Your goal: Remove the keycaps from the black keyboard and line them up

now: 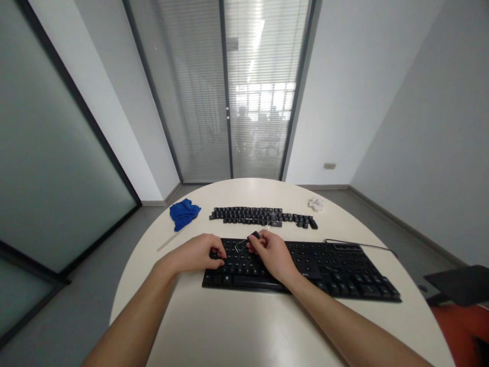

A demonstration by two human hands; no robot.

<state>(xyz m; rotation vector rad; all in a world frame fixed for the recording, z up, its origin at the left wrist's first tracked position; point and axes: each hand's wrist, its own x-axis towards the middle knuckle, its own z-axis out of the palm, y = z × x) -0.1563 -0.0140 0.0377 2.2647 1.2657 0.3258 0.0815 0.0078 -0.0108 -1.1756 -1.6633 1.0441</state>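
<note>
A black keyboard (275, 280) lies in front of me, with many of its keycaps off and bare key posts showing on the left and middle. My right hand (273, 252) is closed over the middle of the keyboard. It pinches the black handle of a keycap puller (241, 246), whose wire loop points left over the keys. At the keyboard's left end, my left hand (206, 251) has its fingers curled and its fingertips on the keyboard. Whether a small keycap sits under those fingertips is hidden. Behind the keyboard stand rows of removed keycaps (248, 215).
Left of the keycaps lies a crumpled blue cloth (184, 213), with a thin wooden stick (170, 240) beside it. A whitish crumpled lump (316, 204) sits at the back right. The keyboard's cable (362, 244) trails right across the round white table (214, 326).
</note>
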